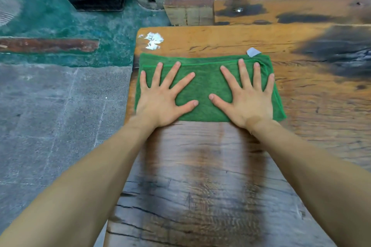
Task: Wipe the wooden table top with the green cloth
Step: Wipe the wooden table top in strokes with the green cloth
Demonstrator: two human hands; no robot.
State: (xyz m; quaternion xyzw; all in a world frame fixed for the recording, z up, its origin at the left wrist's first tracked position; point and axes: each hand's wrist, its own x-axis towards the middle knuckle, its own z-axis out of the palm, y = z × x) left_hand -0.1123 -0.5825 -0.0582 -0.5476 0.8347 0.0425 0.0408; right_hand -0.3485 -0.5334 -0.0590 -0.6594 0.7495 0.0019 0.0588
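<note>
A: Start with the big thing. Why is the wooden table top (301,90) two-toned?

B: The near stretch, under the forearms, looks darker and glossy, which I'd judge to be damp from wiping; the far part is a drier orange with black scorch-like patches. So the far part seems the part left to do.

A: And the green cloth (206,86)?

B: Folded into a wide rectangle, lying flat near the table's left end, just short of a white flaky patch (153,41). Folded like that, it gives a broad, thick wiping face. A small grey label (253,52) sticks out at its far right corner.

A: The hands?

B: The left hand (160,98) and right hand (248,99) lie palm-down, side by side on the cloth, fingers straight and fanned wide, nothing pinched. Splayed like that, they press evenly, probably to push the cloth without bunching it.
</note>
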